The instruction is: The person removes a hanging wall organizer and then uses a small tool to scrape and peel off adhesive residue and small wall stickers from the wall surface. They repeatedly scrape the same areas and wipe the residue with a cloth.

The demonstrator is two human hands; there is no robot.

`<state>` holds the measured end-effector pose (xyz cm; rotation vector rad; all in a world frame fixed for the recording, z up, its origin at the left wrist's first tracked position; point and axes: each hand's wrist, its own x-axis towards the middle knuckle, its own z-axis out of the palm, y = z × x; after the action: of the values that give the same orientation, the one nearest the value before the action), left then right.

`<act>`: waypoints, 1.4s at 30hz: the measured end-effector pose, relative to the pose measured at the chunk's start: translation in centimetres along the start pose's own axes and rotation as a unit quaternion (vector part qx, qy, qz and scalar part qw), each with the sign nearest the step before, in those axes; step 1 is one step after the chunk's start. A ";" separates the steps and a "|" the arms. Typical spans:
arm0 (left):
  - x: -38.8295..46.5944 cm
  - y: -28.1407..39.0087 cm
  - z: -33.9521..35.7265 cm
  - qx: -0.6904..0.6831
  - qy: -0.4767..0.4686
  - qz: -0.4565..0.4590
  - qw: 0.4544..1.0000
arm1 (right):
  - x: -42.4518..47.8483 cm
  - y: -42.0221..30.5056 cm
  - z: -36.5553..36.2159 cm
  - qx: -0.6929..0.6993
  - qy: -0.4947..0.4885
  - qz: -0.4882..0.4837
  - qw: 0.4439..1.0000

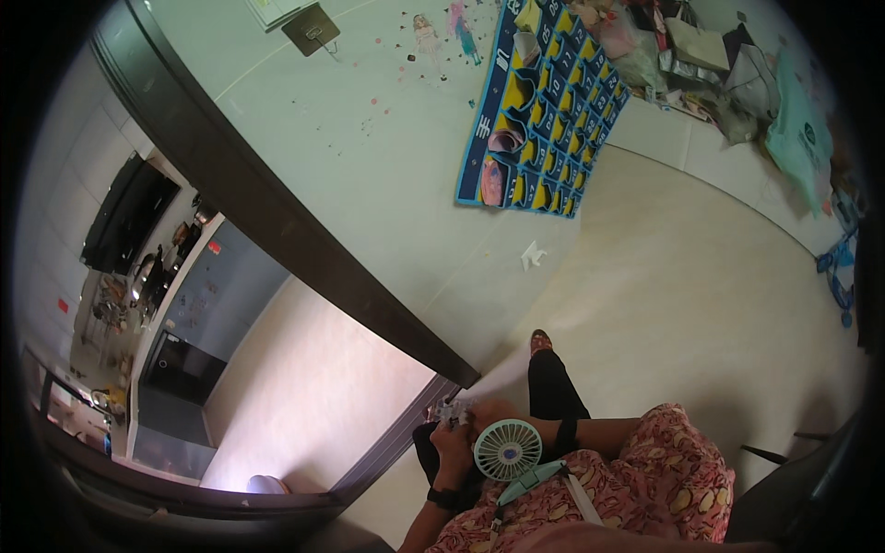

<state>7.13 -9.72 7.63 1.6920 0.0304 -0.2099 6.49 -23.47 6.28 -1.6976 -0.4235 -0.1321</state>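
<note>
A crumpled piece of clear plastic [453, 410] is held low in front of my body, beside the foot of the dark door frame. My left hand [453, 446] grips it from below with curled fingers. Right against the plastic is my right hand [492, 413], blurred, so its fingers cannot be made out. A round mint-green hand fan [509, 449] hangs at my chest on a white strap and covers part of the space by the right wrist. Both wrists wear dark bands. What is inside the plastic, if anything, is too small to tell.
A dark door frame [297, 207] divides the room from a kitchen with a counter [176, 266]. On the pale wall hangs a blue numbered pocket organizer [546, 124]. Bags lie heaped over a white ledge [705, 155] at upper right. A dark chair [802, 477] stands at lower right.
</note>
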 end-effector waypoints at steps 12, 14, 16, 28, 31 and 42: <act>-0.6 0.7 -3.3 0.332 -0.082 0.188 0.921 | 1.4 0.3 -0.8 -0.063 0.054 0.107 0.991; -0.8 1.8 -3.4 0.354 -0.088 0.178 0.914 | 2.0 1.4 -1.5 -0.118 0.099 0.089 0.984; -1.2 2.2 -4.0 0.338 -0.101 0.138 0.926 | 3.1 -0.6 -2.9 -0.123 0.129 0.071 0.981; -1.1 -1.0 -6.8 0.232 -0.022 0.021 0.972 | 15.2 -6.7 -18.5 -0.125 0.292 0.038 0.947; -0.8 -0.8 -6.6 0.077 0.007 -0.008 0.997 | 18.3 -9.2 -21.4 0.003 0.261 -0.018 0.965; -0.1 2.8 -3.9 -0.234 0.112 -0.125 0.958 | 28.8 -14.5 -31.3 0.166 0.327 0.027 0.930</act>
<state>7.94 -6.29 10.84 1.2269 0.4335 -0.1811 32.77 -46.42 34.63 -1.2361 0.1005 -0.5376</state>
